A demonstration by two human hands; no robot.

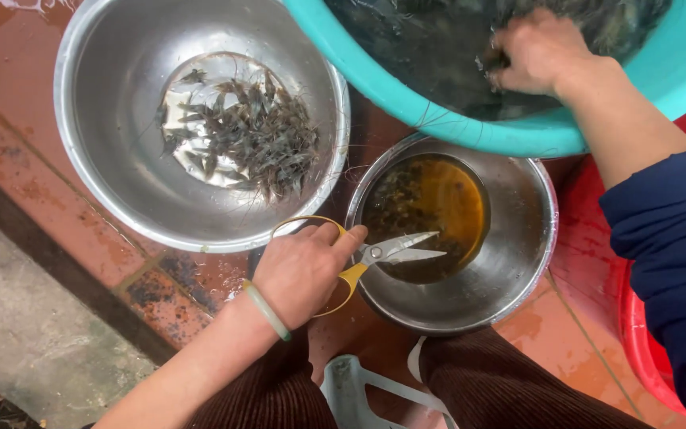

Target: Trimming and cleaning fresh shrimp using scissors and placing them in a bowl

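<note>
My left hand (pixel 302 270) grips yellow-handled scissors (pixel 395 252), the blades slightly apart over a small steel bowl (pixel 518 262) of brownish water and scraps. A pale green bangle circles that wrist. My right hand (pixel 537 52) reaches into a teal plastic basin (pixel 470 131) of dark water with shrimp, fingers curled among them; whether it holds one is hidden. A large steel bowl (pixel 113 151) at the upper left holds a pile of small shrimp (pixel 252 135) in a little water.
A red plastic basin (pixel 637 334) stands at the right, behind my dark blue sleeve. Wet reddish floor tiles lie under the bowls, with a grey concrete strip at the lower left. My knees in brown corduroy and a pale sandal are at the bottom.
</note>
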